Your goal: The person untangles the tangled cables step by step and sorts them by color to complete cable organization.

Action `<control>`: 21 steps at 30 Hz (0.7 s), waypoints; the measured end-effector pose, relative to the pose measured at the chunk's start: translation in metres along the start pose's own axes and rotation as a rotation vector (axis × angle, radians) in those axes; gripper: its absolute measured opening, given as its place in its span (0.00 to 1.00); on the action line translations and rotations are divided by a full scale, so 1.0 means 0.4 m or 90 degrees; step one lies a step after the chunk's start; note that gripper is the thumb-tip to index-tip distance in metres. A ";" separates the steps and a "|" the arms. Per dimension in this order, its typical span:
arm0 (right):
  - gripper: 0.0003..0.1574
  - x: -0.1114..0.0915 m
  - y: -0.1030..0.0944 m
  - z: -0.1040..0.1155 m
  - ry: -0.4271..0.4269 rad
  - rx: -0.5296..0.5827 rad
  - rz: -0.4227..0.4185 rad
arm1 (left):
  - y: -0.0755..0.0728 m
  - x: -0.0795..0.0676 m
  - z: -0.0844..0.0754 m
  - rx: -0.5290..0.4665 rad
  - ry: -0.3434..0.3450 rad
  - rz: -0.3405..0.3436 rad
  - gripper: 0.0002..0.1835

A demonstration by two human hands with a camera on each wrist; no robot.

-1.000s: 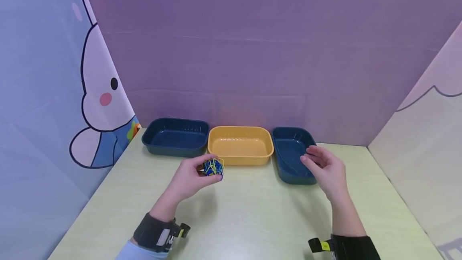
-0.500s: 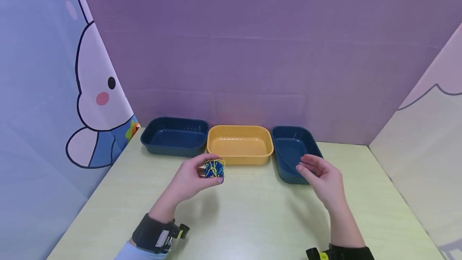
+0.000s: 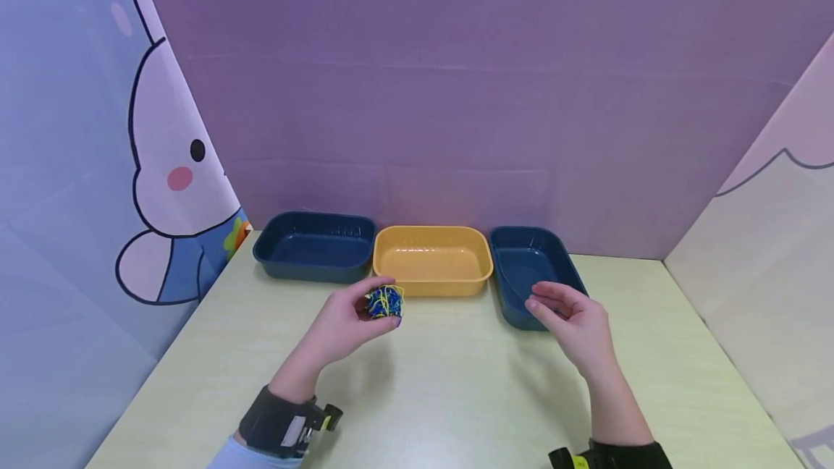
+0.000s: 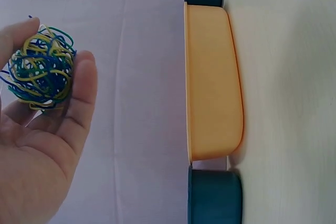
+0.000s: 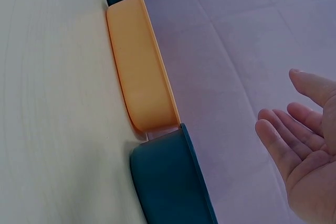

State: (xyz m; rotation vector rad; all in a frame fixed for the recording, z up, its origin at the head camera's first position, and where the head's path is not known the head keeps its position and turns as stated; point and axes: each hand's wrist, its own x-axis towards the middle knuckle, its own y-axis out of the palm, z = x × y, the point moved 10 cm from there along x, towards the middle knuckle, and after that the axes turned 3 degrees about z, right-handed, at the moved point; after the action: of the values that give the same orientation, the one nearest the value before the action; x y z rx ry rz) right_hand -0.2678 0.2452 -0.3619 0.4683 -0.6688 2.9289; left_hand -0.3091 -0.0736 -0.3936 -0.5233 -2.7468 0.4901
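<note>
A tangled ball of blue, green and yellow wire-like strands (image 4: 44, 69) is pinched between the thumb and fingers of my left hand (image 3: 345, 320), raised above the table in front of the yellow tray (image 3: 433, 288). In the left wrist view the strands look loose and springy, with ends poking out. My right hand (image 3: 580, 328) hovers over the near end of the right dark blue tray (image 3: 521, 317), fingers loosely bent and holding nothing. The right wrist view has that same hand (image 5: 310, 145) with a gap between thumb and fingers.
Another dark blue tray (image 3: 313, 272) stands to the left of the yellow one; the trays form a row along the purple backdrop (image 3: 417, 93). A pale wooden table (image 3: 443, 396) spreads in front. Printed cloth walls (image 3: 65, 165) flank both sides.
My right hand has drifted left and slightly toward me over the right tray. My left hand keeps its hold on the strand ball, which has barely shifted.
</note>
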 end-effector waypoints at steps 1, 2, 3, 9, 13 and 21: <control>0.18 0.000 0.000 0.001 0.000 0.003 0.000 | 0.000 0.001 0.000 0.000 0.004 0.002 0.31; 0.18 0.000 0.000 0.001 0.000 0.005 0.000 | 0.001 0.002 0.000 0.001 0.008 0.005 0.32; 0.18 0.000 0.001 0.000 0.001 0.006 0.001 | 0.002 0.003 0.001 0.001 0.011 0.009 0.33; 0.20 0.008 0.008 -0.030 0.008 0.009 0.014 | 0.007 0.003 0.007 -0.029 0.007 0.039 0.36; 0.22 0.018 0.019 -0.078 0.002 0.027 0.026 | 0.008 0.001 0.014 -0.071 -0.004 0.050 0.36; 0.23 0.020 0.040 -0.093 -0.009 0.035 0.045 | 0.004 0.003 0.013 -0.110 -0.018 0.039 0.38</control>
State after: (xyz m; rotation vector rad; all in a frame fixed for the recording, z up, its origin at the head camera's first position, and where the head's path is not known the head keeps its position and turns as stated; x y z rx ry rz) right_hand -0.2883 0.2475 -0.3978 0.4798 -0.6197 3.0210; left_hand -0.3113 -0.0731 -0.3986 -0.6484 -2.8233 0.2780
